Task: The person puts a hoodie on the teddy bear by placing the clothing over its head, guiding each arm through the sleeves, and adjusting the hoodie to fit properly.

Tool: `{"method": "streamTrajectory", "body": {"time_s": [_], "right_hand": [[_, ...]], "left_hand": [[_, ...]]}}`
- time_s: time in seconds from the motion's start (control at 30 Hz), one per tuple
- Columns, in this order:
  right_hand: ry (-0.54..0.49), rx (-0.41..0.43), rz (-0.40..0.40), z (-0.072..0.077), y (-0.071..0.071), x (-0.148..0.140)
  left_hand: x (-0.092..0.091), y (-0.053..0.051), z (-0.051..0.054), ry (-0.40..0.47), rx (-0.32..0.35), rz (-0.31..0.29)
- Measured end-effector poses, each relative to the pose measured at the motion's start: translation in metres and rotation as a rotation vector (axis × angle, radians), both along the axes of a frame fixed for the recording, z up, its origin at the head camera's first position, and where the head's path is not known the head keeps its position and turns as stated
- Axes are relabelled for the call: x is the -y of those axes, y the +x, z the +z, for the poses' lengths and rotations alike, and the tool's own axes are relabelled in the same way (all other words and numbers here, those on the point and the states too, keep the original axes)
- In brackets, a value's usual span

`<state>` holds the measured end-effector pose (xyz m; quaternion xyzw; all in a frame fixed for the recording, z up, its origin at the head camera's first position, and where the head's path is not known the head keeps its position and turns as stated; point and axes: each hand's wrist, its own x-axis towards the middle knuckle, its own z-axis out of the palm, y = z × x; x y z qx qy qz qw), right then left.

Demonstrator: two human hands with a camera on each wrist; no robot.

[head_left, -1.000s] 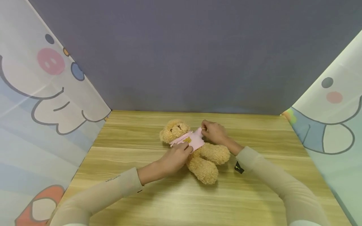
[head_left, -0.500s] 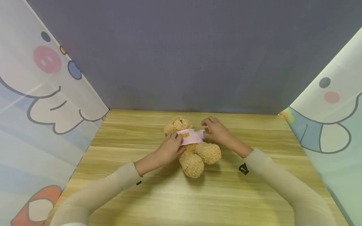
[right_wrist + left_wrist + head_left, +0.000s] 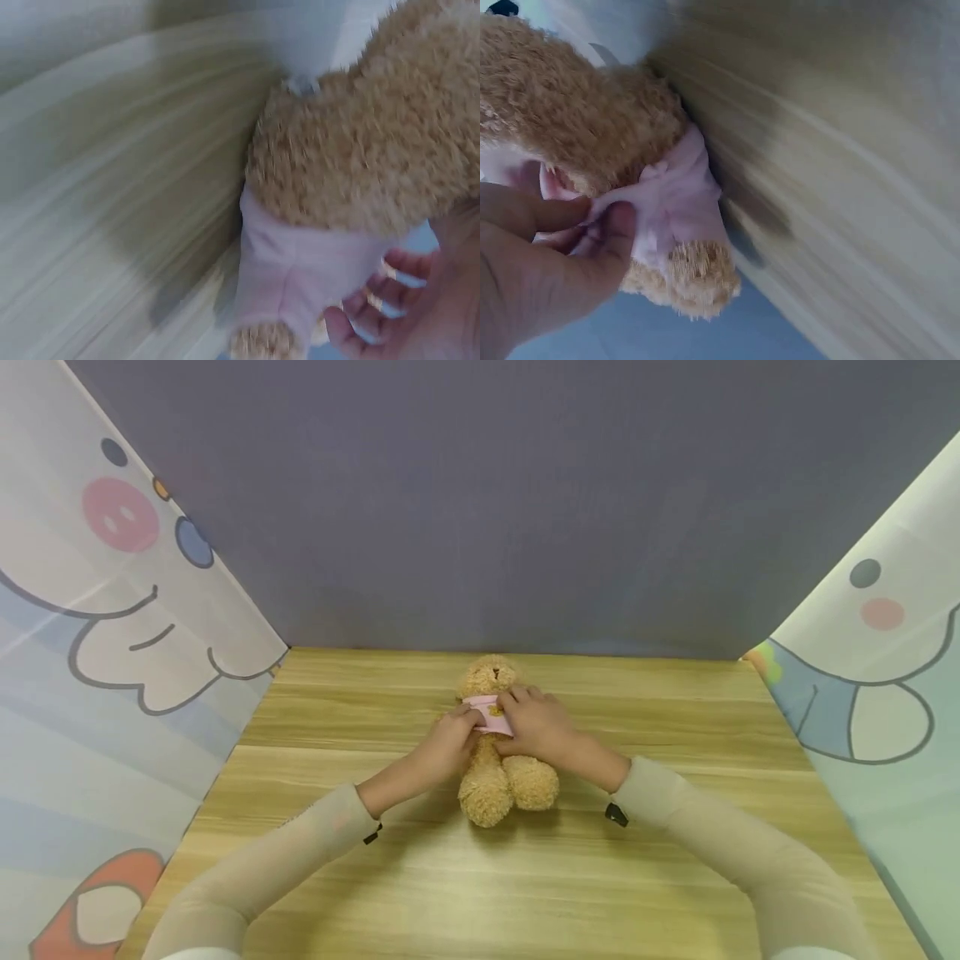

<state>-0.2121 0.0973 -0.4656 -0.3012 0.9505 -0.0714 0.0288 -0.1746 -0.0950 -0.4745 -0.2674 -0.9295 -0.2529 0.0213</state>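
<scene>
A tan plush teddy bear [image 3: 486, 785] in a pink shirt [image 3: 491, 720] lies on its back, head toward the far edge of the table. My left hand [image 3: 442, 745] is at the shirt's left side; in the left wrist view its thumb and a finger pinch the pink cloth [image 3: 671, 202] near the hem. On the other side, my right hand [image 3: 542, 727] touches the shirt, fingertips over the chest and thumb lower down. The right wrist view shows its fingers [image 3: 390, 289] spread and lightly bent beside the shirt. Both of the bear's arms are mostly hidden in the head view.
The wood-grain table [image 3: 480, 893] extends around the bear. A dark grey panel [image 3: 480, 510] rises at the back edge. Cartoon-printed sheets [image 3: 120, 635] hang on both sides. Small dark devices sit under both sleeve cuffs.
The bear has turned from slanting left to nearly straight, legs toward me. My right hand let go of the sleeve, lifted away, then came down on the shirt. The left hand kept to the shirt's side.
</scene>
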Motion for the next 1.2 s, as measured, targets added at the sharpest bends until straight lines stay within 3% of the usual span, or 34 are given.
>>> {"method": "streamTrajectory", "body": {"time_s": [0.1, 0.2, 0.27, 0.33, 0.5, 0.63, 0.77, 0.87, 0.97, 1.07, 1.2], "right_hand": [[0.020, -0.075, -0.048, -0.004, 0.003, 0.010], [0.018, -0.226, -0.054, -0.011, 0.003, 0.015], [0.013, -0.310, -0.050, -0.018, 0.002, 0.015], [-0.004, -0.335, -0.049, -0.023, 0.001, 0.013], [-0.130, -0.178, -0.023, -0.023, -0.004, 0.003], [-0.268, -0.058, 0.024, -0.020, -0.007, -0.007], [-0.361, -0.047, 0.087, -0.020, -0.008, -0.016], [-0.406, -0.058, 0.117, -0.018, -0.009, -0.022], [-0.429, -0.036, 0.086, -0.013, -0.010, -0.031], [-0.428, 0.049, 0.037, -0.008, -0.011, -0.043], [-0.409, 0.199, 0.100, -0.012, -0.011, -0.061]], "left_hand": [[0.000, 0.002, 0.000, 0.070, 0.016, -0.031], [-0.001, 0.004, -0.001, 0.108, 0.004, -0.053], [-0.001, 0.004, -0.003, 0.092, -0.016, -0.046], [-0.003, 0.002, -0.006, 0.050, -0.044, -0.041], [-0.006, -0.001, -0.012, -0.097, -0.112, -0.054], [0.001, 0.002, -0.015, -0.069, 0.001, 0.027], [0.008, 0.003, -0.017, 0.006, 0.115, 0.094], [0.011, 0.002, -0.018, 0.023, 0.133, 0.104], [0.014, 0.001, -0.017, 0.027, 0.133, 0.103], [0.019, 0.001, -0.016, 0.031, 0.161, 0.113], [0.027, 0.001, -0.021, 0.106, 0.287, 0.140]]}}
